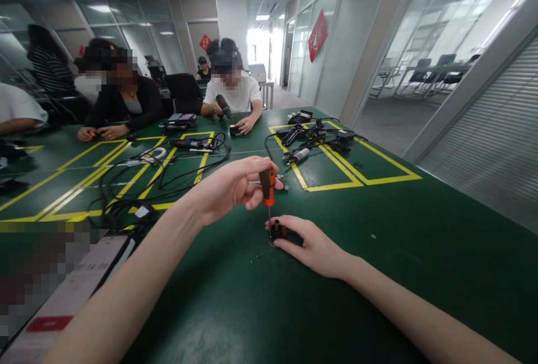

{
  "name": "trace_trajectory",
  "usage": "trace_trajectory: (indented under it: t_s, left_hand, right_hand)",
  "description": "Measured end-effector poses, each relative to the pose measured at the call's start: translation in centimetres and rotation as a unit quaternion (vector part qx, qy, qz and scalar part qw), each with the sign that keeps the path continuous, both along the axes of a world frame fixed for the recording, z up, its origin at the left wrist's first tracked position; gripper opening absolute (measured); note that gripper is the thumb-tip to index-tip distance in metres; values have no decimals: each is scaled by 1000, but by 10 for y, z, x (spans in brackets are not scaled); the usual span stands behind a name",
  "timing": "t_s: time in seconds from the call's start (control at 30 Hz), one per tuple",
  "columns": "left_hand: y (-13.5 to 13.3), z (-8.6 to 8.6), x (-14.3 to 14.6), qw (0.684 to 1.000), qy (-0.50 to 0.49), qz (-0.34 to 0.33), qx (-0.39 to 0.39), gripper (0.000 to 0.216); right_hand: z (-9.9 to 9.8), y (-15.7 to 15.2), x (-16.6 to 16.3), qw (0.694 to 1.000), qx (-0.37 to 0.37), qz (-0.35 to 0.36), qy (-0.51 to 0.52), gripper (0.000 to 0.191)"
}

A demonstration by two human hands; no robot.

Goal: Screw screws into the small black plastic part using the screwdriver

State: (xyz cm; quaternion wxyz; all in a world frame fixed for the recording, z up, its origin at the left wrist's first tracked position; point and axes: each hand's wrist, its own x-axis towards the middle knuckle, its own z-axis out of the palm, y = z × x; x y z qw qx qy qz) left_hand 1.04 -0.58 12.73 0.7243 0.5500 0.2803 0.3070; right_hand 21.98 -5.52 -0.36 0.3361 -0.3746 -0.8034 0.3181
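My left hand (229, 187) is closed round the orange and black handle of a small screwdriver (268, 186), held upright with its thin shaft pointing down. The tip meets a small black part (276, 231) that stands on the green table (378, 274). My right hand (309, 246) pinches that black part from the right and steadies it on the table. A few tiny screws (255, 259) lie just left of the part.
Beyond my hands, yellow tape outlines hold black tools and cables (313, 137) at right and a tangle of cords (138, 185) at left. Two people sit at the far side; one holds a black power tool (223, 106). A white sheet (63, 302) lies at lower left.
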Motion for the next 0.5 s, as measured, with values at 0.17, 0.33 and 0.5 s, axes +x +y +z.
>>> trace_trajectory:
  t_s: [0.17,0.33,0.5]
  left_hand:
    - [-2,2,1,1000,15,6,26,33]
    - [1,1,0,1000,15,5,7,37]
    - [4,0,-1,1000,11,-3,-2,33]
  right_hand:
    - [0,0,1,1000,3,-1,-3,28]
    - [2,0,1,1000,-3,-2,-10,28]
    - [1,0,0,1000,0,0,-7,27]
